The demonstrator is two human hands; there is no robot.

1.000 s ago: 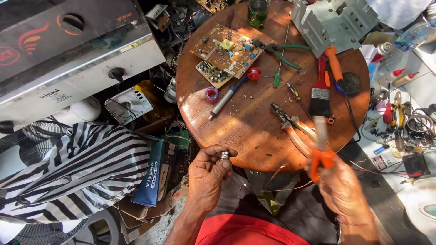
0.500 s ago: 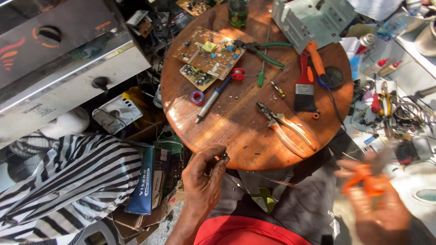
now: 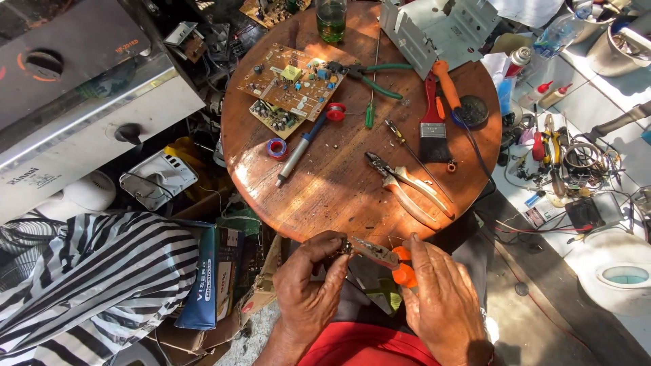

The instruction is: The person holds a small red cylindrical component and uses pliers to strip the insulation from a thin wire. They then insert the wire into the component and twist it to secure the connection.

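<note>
Round and wooden, our surface (image 3: 339, 183) fills the frame's centre. Below it, our right hand (image 3: 444, 305) grips orange-handled pliers (image 3: 380, 255) against a tiny metal part (image 3: 344, 248) pinched by our left hand (image 3: 308, 288). We judge that part light, stiff and slippery, best held by its edges.

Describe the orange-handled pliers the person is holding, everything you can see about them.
The orange-handled pliers are small, with grey metal jaws that narrow to a tip and bright orange grips. They lie nearly level just off the near edge of the round wooden table, above the person's lap. The right hand wraps the handles, hiding most of them. The tip points left and meets the fingers of the left hand, which pinch something too small to make out.
</note>
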